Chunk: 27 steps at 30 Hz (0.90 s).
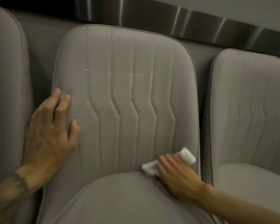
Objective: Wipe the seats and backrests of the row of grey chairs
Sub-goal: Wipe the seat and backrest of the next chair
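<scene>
Where the middle chair's backrest [128,94] meets its seat [120,199], low on the right side, my right hand [174,173] grips a white cloth [187,156] and presses it to the upholstery. The cloth sticks out past my fingers at both ends. This hand is motion-blurred, so I cannot make out the finer finger detail. Higher on the backrest, pale wet streaks [132,76] sit in the stitched seams. My left hand [50,135] lies open and flat on the backrest's left edge, fingers spread, holding nothing. Grey chairs flank it: the left chair [5,78], and the right chair [249,110] just beside it. A brushed metal strip [184,20] runs along the wall behind.
</scene>
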Each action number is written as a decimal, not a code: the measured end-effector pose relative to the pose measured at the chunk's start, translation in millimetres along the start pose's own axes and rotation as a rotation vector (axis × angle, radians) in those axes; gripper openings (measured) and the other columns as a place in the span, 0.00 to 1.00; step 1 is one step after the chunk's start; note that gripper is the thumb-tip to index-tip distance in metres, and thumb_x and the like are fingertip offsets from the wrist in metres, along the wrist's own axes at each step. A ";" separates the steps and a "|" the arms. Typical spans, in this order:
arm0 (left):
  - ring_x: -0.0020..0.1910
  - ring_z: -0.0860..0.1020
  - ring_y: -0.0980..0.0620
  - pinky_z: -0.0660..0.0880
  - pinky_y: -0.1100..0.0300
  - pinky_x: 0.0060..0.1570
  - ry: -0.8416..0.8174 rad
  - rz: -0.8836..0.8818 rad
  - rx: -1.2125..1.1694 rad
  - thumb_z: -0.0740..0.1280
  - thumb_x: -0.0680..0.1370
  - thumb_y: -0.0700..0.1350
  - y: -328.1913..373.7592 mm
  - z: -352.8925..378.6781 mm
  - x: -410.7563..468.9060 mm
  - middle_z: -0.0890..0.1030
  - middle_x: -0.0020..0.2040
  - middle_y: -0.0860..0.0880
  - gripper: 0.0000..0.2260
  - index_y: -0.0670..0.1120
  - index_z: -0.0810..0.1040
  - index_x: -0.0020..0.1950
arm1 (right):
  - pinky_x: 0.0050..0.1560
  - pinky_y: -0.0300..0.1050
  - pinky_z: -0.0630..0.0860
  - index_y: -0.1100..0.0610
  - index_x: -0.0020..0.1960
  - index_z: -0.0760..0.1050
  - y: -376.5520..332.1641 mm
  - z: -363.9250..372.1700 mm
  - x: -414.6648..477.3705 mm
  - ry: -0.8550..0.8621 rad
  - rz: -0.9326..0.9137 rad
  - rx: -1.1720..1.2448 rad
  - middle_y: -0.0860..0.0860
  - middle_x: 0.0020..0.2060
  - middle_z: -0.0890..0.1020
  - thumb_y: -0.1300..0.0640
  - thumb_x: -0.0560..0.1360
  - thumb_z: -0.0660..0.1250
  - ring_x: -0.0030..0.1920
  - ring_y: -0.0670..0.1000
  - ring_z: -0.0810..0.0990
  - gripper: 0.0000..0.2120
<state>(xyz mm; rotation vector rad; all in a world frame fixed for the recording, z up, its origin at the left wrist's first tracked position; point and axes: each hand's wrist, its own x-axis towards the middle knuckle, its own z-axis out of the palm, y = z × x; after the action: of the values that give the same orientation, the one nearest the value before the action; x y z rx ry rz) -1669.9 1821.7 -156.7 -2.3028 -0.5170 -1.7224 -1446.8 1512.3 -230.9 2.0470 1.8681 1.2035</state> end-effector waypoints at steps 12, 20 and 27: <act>0.73 0.68 0.33 0.67 0.38 0.72 -0.010 -0.011 -0.017 0.60 0.81 0.47 5.7 -2.6 0.1 0.62 0.80 0.39 0.29 0.42 0.63 0.81 | 0.50 0.52 0.70 0.56 0.53 0.74 16.5 0.3 22.8 0.027 -0.100 -0.057 0.54 0.49 0.76 0.56 0.77 0.59 0.44 0.57 0.75 0.08; 0.75 0.68 0.33 0.67 0.39 0.74 -0.025 -0.015 -0.015 0.60 0.81 0.47 7.2 -5.4 -1.3 0.62 0.81 0.39 0.29 0.41 0.63 0.82 | 0.49 0.55 0.63 0.59 0.56 0.68 138.0 -77.5 176.6 0.431 0.311 -0.109 0.61 0.52 0.72 0.50 0.82 0.58 0.49 0.62 0.72 0.12; 0.74 0.69 0.33 0.69 0.37 0.72 0.001 -0.004 -0.006 0.61 0.80 0.46 8.0 -4.9 -2.2 0.63 0.80 0.39 0.29 0.41 0.64 0.81 | 0.50 0.59 0.70 0.63 0.56 0.73 81.4 -49.4 164.6 0.445 0.363 0.114 0.62 0.50 0.73 0.54 0.82 0.62 0.48 0.61 0.72 0.12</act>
<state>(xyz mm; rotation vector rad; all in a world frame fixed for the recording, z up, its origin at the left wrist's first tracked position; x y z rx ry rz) -1671.5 1812.2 -157.1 -2.3060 -0.5169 -1.7294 -1425.8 1618.5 -74.5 2.4135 1.8108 1.8090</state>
